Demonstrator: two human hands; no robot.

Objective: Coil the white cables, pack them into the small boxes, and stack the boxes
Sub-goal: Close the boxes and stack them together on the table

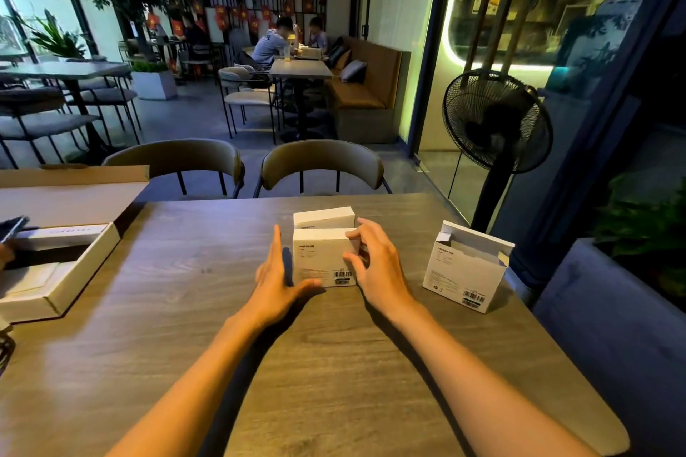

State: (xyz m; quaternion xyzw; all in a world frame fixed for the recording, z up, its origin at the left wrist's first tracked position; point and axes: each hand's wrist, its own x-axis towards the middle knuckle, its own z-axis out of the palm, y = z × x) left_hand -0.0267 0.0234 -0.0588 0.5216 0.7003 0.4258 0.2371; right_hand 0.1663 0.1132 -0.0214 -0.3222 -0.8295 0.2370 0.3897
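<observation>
A closed small white box (319,256) lies flat on the wooden table (185,308), barcode toward me. A second closed white box (323,217) sits right behind it. My left hand (276,276) is flat and open just left of the near box, thumb near its front corner. My right hand (371,260) curls at the box's right edge, fingertips touching or almost touching it; no firm grip shows. A third white box (466,267) stands upright at the right with its top flap open. No white cable is visible.
A large shallow cardboard tray (74,271) and its lid (74,193) lie at the table's left. Someone's hand with a phone (11,230) shows at the left edge. Two chairs (319,167) face me across the table. A standing fan (493,122) is at the right.
</observation>
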